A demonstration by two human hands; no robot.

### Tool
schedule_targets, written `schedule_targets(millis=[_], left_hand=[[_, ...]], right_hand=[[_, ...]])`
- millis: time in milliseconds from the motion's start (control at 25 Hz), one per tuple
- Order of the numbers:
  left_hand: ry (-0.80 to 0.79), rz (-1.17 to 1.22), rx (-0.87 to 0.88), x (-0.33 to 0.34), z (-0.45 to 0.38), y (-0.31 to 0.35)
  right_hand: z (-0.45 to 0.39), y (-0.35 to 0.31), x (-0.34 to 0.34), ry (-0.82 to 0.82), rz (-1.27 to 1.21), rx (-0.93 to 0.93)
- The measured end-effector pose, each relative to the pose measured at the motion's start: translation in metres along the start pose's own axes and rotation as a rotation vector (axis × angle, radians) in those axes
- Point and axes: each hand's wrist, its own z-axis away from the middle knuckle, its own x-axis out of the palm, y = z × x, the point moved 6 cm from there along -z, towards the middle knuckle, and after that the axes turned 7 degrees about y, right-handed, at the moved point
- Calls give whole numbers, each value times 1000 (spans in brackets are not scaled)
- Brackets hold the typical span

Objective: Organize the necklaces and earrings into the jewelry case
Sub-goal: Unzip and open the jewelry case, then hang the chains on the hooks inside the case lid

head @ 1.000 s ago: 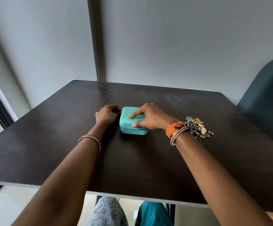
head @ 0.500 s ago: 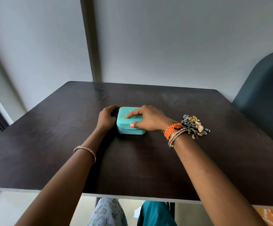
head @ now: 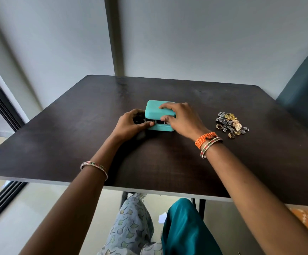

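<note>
Dark wood worktop [head: 168, 162] fills mid-frame below grey walls [head: 204, 34]; right hand [head: 181, 118] fingers grasp the teal case's lid [head: 156, 109], left hand [head: 131, 124] fingers grip its base.

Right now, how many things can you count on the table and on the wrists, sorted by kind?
Jewelry case, turquoise, lid partly lifted by the hands (left, right): 1
Heap of loose jewelry, pieces too tangled to count: 1
Thin beaded bangles, left wrist and right wrist: 2
Orange braided wristband: 1
Total: 5
</note>
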Motion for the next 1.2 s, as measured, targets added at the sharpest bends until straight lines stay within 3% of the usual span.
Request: schedule_targets(millis=[240,520,840,920,1040,1120,1200], left_hand=[[21,-72,26,-1,4,4],[32,-75,56,0,3,7],[63,-39,20,1,1,4],[70,-31,19,1,1,4],[81,-40,17,0,1,4],[78,-34,16,0,1,4],[72,-37,15,0,1,5]], right_hand=[[-15,-9,-6,125,-19,-80],[-73,21,-23,214,3,83],[-110,54,10,40,28,211],[-113,65,27,-111,26,255],[-96,83,66,-485,171,314],[-89,93,78,-568,245,321],[-89,92,77,-590,162,317]])
